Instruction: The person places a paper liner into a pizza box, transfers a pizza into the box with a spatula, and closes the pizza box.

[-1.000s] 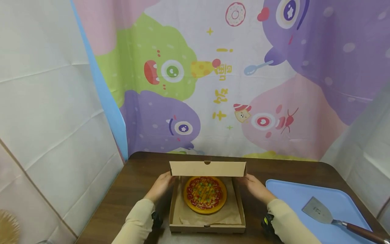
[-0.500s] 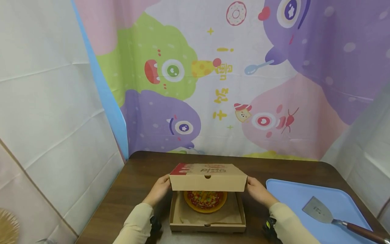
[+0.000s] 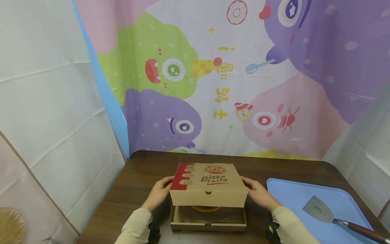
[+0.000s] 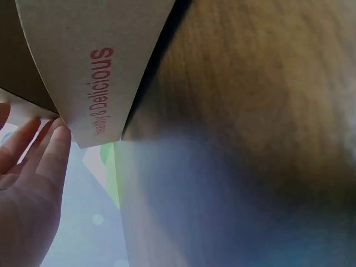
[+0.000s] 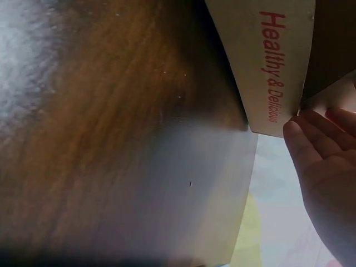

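Note:
A cardboard pizza box sits on the table, its printed lid (image 3: 210,179) tilted down over the base (image 3: 208,226), with a gap at the front. Through that gap the yellow edge of a pizza (image 3: 205,208) shows; the lid hides the rest. My left hand (image 3: 158,193) is at the lid's left side; in the left wrist view its fairly straight fingers (image 4: 54,150) touch the lid's side flap. On the opposite side my right hand (image 3: 260,195) does likewise, fingertips (image 5: 293,130) right at the flap near the base's "Healthy & Delicious" wall (image 5: 272,61).
To the right lies a blue tray (image 3: 289,189) bearing a metal spatula (image 3: 320,210) with a dark wooden handle. A cartoon-printed curtain (image 3: 225,142) hangs behind the dark wooden table (image 3: 146,166). Something round and straw-coloured (image 3: 12,225) shows at the lower left.
The lid has swung down toward the person, from upright to nearly over the base, covering most of the pizza. Both hands have followed along its sides.

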Demonstrator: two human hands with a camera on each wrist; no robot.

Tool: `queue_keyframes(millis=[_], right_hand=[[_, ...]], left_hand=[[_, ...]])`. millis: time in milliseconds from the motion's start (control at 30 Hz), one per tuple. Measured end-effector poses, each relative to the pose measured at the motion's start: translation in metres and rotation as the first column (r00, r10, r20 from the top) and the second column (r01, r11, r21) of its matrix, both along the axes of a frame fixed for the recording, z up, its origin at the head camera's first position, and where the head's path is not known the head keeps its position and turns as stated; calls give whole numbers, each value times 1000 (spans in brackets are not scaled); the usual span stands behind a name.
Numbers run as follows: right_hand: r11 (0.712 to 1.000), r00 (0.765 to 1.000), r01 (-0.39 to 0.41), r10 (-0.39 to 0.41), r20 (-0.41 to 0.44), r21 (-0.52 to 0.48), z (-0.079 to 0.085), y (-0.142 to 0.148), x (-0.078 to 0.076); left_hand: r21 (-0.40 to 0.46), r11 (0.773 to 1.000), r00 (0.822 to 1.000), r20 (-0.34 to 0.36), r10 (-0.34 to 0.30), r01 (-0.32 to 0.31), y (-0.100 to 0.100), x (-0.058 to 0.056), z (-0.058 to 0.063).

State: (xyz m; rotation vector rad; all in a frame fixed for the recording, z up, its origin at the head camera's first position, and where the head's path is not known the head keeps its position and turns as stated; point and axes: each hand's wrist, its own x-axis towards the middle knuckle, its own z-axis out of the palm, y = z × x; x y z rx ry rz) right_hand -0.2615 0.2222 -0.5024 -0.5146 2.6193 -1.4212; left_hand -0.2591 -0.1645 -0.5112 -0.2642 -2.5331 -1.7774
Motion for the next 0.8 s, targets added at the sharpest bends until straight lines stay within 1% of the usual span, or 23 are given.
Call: queue_keyframes(millis=[167, 300, 567, 633, 700, 800], right_hand=[[999, 1000, -3, 4, -22, 41, 2, 0, 4], [999, 999, -3, 5, -39, 45, 1, 2, 7], [999, 999, 36, -36, 17, 20, 0, 4, 16], [999, 999, 38, -39, 30, 7, 2, 5, 19], [1000, 999, 20, -20, 34, -1, 3, 6, 21], [1000, 999, -6, 7, 32, -18, 6, 7, 25]], left_hand=[[16, 1000, 1000, -6, 1, 0, -1, 4, -1], [25, 1000, 1000, -9, 1, -1, -1, 10, 0], [27, 1000, 1000, 15, 0, 0, -3, 20, 2], [15, 1000, 1000, 22, -16, 16, -5, 22, 3], [11, 999, 999, 32, -41, 40, -8, 24, 3], [41, 993, 992, 66, -110, 107, -12, 28, 5]])
